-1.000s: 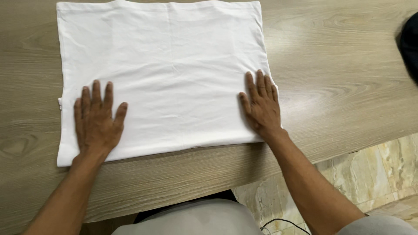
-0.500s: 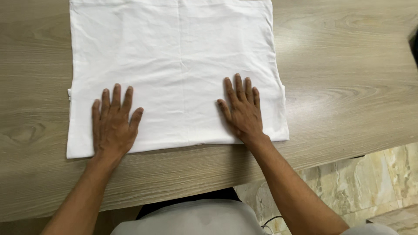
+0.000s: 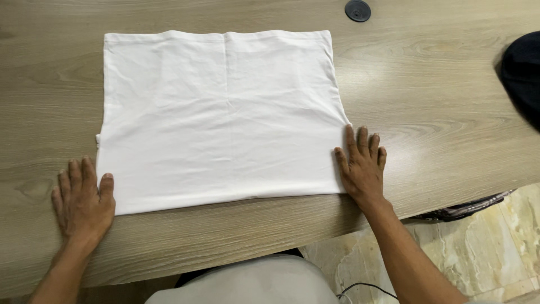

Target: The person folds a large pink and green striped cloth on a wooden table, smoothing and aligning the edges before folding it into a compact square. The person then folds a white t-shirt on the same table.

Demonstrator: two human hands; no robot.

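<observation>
Cloth, white and folded, lies flat mid-desk. We rest our left hand, spread, just off its near-left corner, right hand, spread, touching its right edge, likely keeping it flat.

I see a white folded cloth lying flat across the middle of the frame, roughly rectangular, faintly creased, with a vertical seam down its centre. Its hemmed top edge runs near the upper frame; its lower edge slants slightly.
</observation>
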